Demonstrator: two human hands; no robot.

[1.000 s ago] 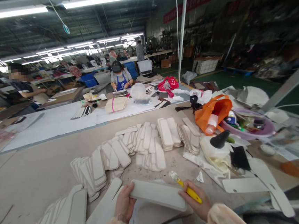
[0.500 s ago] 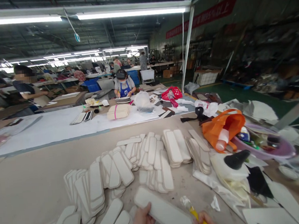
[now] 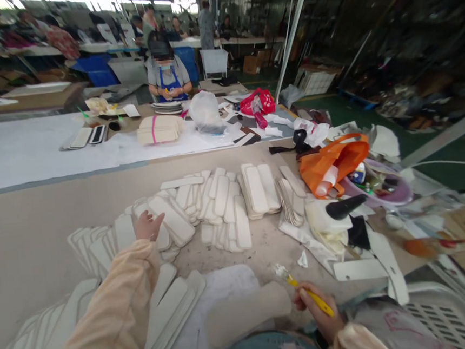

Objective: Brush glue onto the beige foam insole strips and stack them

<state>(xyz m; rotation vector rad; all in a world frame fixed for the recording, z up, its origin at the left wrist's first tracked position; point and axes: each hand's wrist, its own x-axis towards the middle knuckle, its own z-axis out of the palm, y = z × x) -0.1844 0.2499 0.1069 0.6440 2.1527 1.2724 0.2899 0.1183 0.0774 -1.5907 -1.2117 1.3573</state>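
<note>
My right hand (image 3: 319, 305) is closed round a brush with a yellow handle (image 3: 317, 299); its tip is covered in something white. My left hand (image 3: 148, 225) reaches over the rows of off-white rounded strips (image 3: 173, 220), its fingers apart at the edge of one stack; whether it touches a strip I cannot tell. Close to my body lies a single beige rounded strip (image 3: 248, 311), on a whitish sheet (image 3: 231, 280). More strips (image 3: 173, 307) fan out at the lower left, partly behind my left sleeve.
At right are an orange bag (image 3: 333, 160), a purple basin (image 3: 397, 197), a white container with a black cone (image 3: 346, 207) and loose offcuts. Across the table, a person in a blue apron (image 3: 169, 77) works behind a banded bundle (image 3: 160, 129). A grey perforated crate (image 3: 444, 313) stands lower right.
My left hand has let go of the strip it held and moved forward and left to the stacks. A strip now lies before me. My right hand still holds the brush. The view has tilted down.
</note>
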